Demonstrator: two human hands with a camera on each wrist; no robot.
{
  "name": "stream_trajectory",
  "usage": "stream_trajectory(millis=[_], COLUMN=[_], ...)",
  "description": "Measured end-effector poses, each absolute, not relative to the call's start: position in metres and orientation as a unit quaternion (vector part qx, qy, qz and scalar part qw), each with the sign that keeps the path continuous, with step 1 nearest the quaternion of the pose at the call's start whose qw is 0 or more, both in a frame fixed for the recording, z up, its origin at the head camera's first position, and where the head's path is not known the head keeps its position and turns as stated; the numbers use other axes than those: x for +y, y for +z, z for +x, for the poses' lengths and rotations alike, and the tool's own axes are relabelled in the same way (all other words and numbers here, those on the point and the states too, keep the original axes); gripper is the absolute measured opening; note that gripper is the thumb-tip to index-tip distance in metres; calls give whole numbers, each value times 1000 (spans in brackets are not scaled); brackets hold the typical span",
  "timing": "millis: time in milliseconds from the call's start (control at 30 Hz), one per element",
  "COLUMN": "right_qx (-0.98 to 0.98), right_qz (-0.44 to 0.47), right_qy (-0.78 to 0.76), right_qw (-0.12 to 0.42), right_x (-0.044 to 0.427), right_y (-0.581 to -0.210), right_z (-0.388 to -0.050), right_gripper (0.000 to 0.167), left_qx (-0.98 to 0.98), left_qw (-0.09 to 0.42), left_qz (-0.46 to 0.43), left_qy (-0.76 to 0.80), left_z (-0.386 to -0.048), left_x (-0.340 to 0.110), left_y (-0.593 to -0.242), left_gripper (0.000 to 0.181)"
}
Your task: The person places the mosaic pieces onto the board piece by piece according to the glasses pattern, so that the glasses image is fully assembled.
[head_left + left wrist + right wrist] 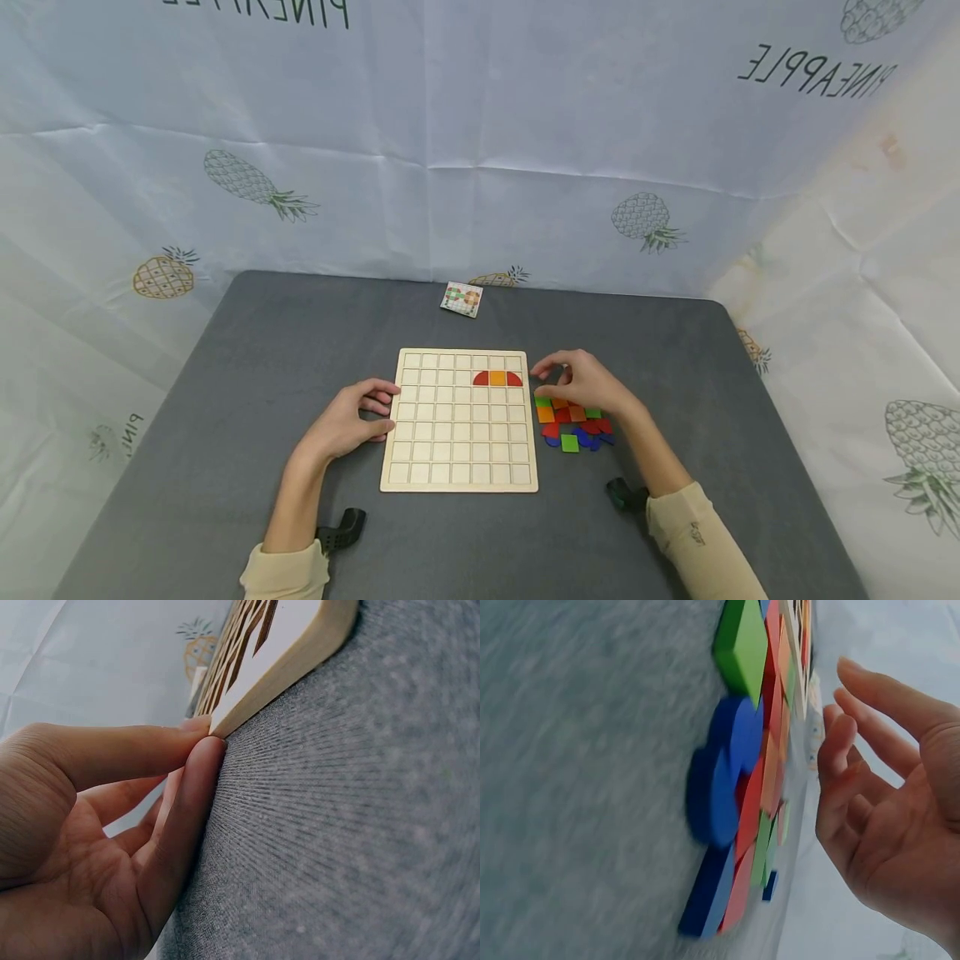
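Note:
A square pale wooden board (453, 421) with a grid of cells lies on the table. Two red quarter-round pieces flank an orange square (497, 378) near its upper right. At the board's left edge my left hand (348, 418) holds on with thumb and fingertips; the left wrist view shows the thumb (142, 750) at the top of the edge and a finger lower against its side. My right hand (588, 382) hovers between the board's right edge and the colored pieces (570, 443), fingers loosely bent. Nothing shows between its fingers in the right wrist view.
The loose pile holds several green, orange, red and blue pieces, some overlapping. Behind the board lies a small patterned card (461, 299). A grey cloth covers the table (300, 325), and a pineapple-print curtain (465, 125) hangs behind it.

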State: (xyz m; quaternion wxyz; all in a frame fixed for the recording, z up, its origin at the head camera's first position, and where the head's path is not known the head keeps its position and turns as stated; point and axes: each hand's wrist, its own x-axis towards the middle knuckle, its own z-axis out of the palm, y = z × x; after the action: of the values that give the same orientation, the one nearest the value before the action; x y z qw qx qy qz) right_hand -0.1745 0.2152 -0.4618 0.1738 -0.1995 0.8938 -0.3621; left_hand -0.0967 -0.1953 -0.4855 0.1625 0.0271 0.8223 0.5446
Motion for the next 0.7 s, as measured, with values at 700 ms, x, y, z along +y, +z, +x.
stream_trajectory(millis=[700], right_qx=[912], right_qz=[-200], right_qy=[-310], right_qw=[177], right_x=[246], right_y=[-470], right_z=[-178], right_gripper=[25], left_qx=[828], left_qw=[156], left_qz=[27], left_qy=[539], left_z=[-98], left_x=[-196], left_y=[-485], left_gripper=[49])
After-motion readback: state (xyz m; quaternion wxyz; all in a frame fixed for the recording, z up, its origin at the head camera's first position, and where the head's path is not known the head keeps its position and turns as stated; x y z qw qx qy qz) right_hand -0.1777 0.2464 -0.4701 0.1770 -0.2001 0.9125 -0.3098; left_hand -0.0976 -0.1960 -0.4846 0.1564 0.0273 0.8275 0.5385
